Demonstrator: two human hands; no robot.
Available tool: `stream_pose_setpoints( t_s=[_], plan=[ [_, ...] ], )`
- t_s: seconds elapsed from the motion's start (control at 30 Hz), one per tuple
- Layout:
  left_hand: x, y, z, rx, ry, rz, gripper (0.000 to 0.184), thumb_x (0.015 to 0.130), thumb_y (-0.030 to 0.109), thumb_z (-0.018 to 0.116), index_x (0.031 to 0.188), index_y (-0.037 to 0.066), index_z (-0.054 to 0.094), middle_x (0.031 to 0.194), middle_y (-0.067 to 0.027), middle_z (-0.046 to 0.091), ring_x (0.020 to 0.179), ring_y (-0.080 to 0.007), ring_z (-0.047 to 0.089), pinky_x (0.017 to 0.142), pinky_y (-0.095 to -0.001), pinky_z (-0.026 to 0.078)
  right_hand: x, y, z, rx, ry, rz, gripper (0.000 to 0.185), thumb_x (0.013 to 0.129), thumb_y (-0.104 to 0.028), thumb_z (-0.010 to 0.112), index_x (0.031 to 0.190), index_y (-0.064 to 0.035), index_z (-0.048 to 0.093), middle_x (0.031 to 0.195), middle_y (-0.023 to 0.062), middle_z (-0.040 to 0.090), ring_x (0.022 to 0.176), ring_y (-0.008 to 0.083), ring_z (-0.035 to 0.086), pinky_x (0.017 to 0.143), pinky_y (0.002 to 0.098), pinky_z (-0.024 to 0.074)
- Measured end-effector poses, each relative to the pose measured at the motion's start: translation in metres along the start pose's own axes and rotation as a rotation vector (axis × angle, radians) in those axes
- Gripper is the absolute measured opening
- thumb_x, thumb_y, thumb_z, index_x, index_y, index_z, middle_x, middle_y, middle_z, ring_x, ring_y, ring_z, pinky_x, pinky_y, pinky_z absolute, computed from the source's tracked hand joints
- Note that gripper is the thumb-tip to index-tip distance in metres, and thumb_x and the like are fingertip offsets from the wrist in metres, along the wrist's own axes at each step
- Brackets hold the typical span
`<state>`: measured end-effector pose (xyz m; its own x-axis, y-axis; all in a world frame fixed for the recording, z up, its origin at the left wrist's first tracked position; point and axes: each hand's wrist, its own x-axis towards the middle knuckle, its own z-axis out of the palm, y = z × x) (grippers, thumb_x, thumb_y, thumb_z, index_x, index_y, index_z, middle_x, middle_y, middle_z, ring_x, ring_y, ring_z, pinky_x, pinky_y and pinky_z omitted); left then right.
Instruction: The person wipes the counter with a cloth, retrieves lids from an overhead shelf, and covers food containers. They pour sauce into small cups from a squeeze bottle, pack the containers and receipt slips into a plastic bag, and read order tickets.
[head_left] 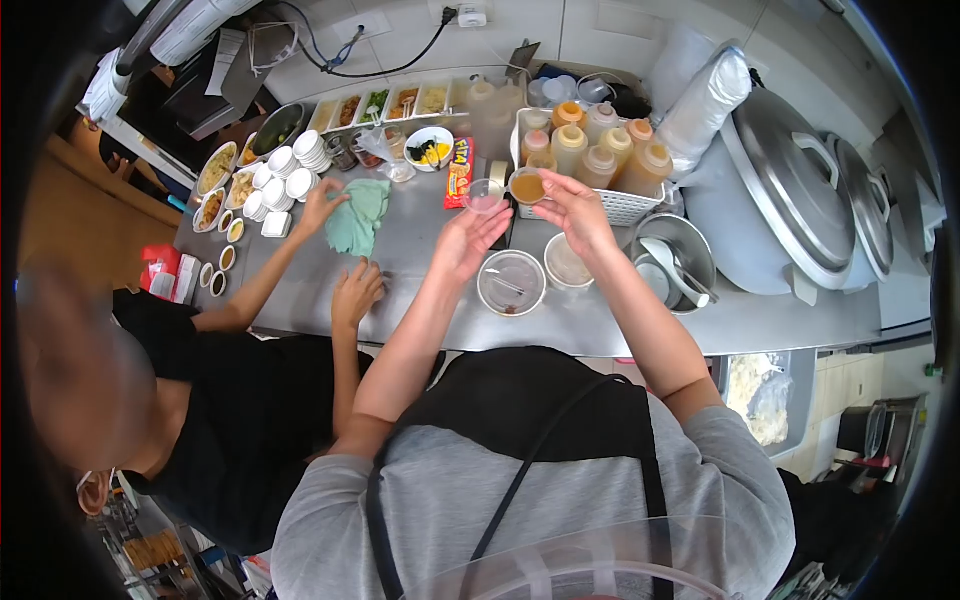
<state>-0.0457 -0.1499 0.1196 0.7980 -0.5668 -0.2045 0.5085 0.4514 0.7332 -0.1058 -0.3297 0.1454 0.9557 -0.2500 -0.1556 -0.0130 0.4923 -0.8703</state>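
Note:
Both my hands reach over the steel counter. My left hand (pixel 470 241) holds a clear plastic cup (pixel 484 197) that looks pinkish. Close beside it, my right hand (pixel 573 212) grips a small cup of brown sauce (pixel 526 186) by its edge. Below my hands stand a round lidded container (pixel 511 283) with white utensils on it and a second round container (pixel 569 261). A red and yellow packet (pixel 459 174) lies behind my left hand. The white basket (pixel 630 208) of sauce bottles (pixel 597 166) is just behind my right hand.
At the left, a co-worker's hand (pixel 318 205) touches a green cloth (pixel 357 217) near stacked white lids (pixel 284 160). Food trays (pixel 376 106) line the back. On the right are a metal bowl (pixel 700 244) with utensils and a large lidded pot (pixel 745 210).

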Motion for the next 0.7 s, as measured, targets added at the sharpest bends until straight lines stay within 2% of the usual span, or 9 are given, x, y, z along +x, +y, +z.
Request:
stream_pose_setpoints(
  t_s=[0.07, 0.13, 0.23, 0.33, 0.37, 0.4, 0.5, 0.6, 0.7],
  plan=[
    [-0.005, 0.009, 0.019, -0.095, 0.039, -0.055, 0.045, 0.084, 0.024, 0.057, 0.114, -0.006, 0.044, 0.112, -0.0180, 0.051, 0.104, -0.0251, 0.051, 0.092, -0.0344, 0.043, 0.002, 0.009, 0.007, -0.044, 0.019, 0.006, 0.027, 0.084, -0.015, 0.055, 0.108, -0.0011, 0.057, 0.103, 0.0098, 0.059, 0.091, 0.0174, 0.058, 0.079, 0.0316, 0.0481],
    [0.000, 0.013, 0.015, -0.030, 0.002, -0.006, 0.039, 0.082, 0.019, 0.060, 0.110, -0.006, 0.048, 0.105, -0.0153, 0.056, 0.095, -0.0229, 0.056, 0.088, -0.0332, 0.046, 0.002, 0.013, 0.014, -0.105, 0.008, -0.013, 0.031, 0.085, -0.017, 0.055, 0.113, -0.0028, 0.053, 0.100, 0.0074, 0.060, 0.086, 0.0150, 0.060, 0.077, 0.0281, 0.0488],
    [0.003, 0.017, 0.008, 0.217, 0.101, 0.037, 0.025, 0.080, 0.009, 0.061, 0.100, -0.005, 0.056, 0.094, -0.0099, 0.061, 0.085, -0.0156, 0.059, 0.078, -0.0284, 0.050, 0.005, 0.017, 0.024, -0.138, -0.047, -0.003, 0.032, 0.086, -0.017, 0.055, 0.113, -0.0023, 0.053, 0.100, 0.0075, 0.060, 0.087, 0.0147, 0.060, 0.078, 0.0280, 0.0482],
    [0.002, 0.019, 0.002, 0.295, 0.156, 0.086, 0.025, 0.079, 0.011, 0.063, 0.098, -0.004, 0.057, 0.092, -0.0091, 0.062, 0.082, -0.0147, 0.059, 0.076, -0.0274, 0.050, 0.010, 0.023, 0.031, -0.102, -0.079, 0.017, 0.026, 0.083, -0.018, 0.056, 0.105, -0.0035, 0.059, 0.098, 0.0060, 0.060, 0.090, 0.0154, 0.057, 0.077, 0.0291, 0.0469],
    [0.000, 0.019, -0.001, 0.294, 0.163, 0.088, 0.025, 0.079, 0.011, 0.063, 0.098, -0.004, 0.057, 0.092, -0.0091, 0.062, 0.082, -0.0147, 0.059, 0.076, -0.0274, 0.050, 0.011, 0.028, 0.035, -0.087, -0.076, -0.003, 0.028, 0.082, -0.022, 0.059, 0.103, -0.0035, 0.060, 0.095, 0.0059, 0.061, 0.084, 0.0142, 0.058, 0.070, 0.0263, 0.0478],
    [-0.002, 0.020, -0.002, 0.320, 0.171, 0.139, 0.025, 0.078, 0.011, 0.064, 0.097, -0.004, 0.058, 0.090, -0.0084, 0.062, 0.080, -0.0140, 0.060, 0.074, -0.0264, 0.049, 0.011, 0.029, 0.041, -0.087, -0.081, 0.004, 0.028, 0.082, -0.022, 0.059, 0.103, -0.0035, 0.060, 0.095, 0.0059, 0.061, 0.084, 0.0142, 0.058, 0.070, 0.0263, 0.0478],
    [-0.009, 0.023, -0.007, 0.399, 0.208, 0.195, 0.026, 0.076, 0.011, 0.066, 0.096, -0.003, 0.059, 0.087, -0.0076, 0.062, 0.077, -0.0125, 0.059, 0.070, -0.0245, 0.048, 0.017, 0.038, 0.056, -0.378, -0.087, -0.036, 0.035, 0.077, -0.027, 0.064, 0.099, -0.0003, 0.060, 0.089, 0.0076, 0.061, 0.074, 0.0123, 0.057, 0.060, 0.0252, 0.0459],
    [-0.016, 0.029, -0.016, 0.466, 0.238, 0.197, 0.027, 0.073, 0.010, 0.068, 0.096, -0.003, 0.059, 0.085, -0.0071, 0.063, 0.074, -0.0111, 0.059, 0.067, -0.0231, 0.047, 0.029, 0.052, 0.061, -0.472, -0.138, -0.055, 0.026, 0.081, -0.017, 0.061, 0.099, 0.0012, 0.057, 0.086, 0.0078, 0.061, 0.075, 0.0126, 0.059, 0.065, 0.0245, 0.0481],
    [-0.022, 0.030, -0.028, 0.493, 0.262, 0.209, 0.027, 0.072, 0.010, 0.069, 0.094, -0.002, 0.059, 0.083, -0.0068, 0.063, 0.072, -0.0104, 0.059, 0.065, -0.0224, 0.046, 0.041, 0.079, 0.065, -0.502, -0.141, -0.073, 0.024, 0.080, -0.016, 0.061, 0.097, 0.0012, 0.057, 0.084, 0.0080, 0.061, 0.073, 0.0126, 0.059, 0.063, 0.0243, 0.0472]
  ],
)
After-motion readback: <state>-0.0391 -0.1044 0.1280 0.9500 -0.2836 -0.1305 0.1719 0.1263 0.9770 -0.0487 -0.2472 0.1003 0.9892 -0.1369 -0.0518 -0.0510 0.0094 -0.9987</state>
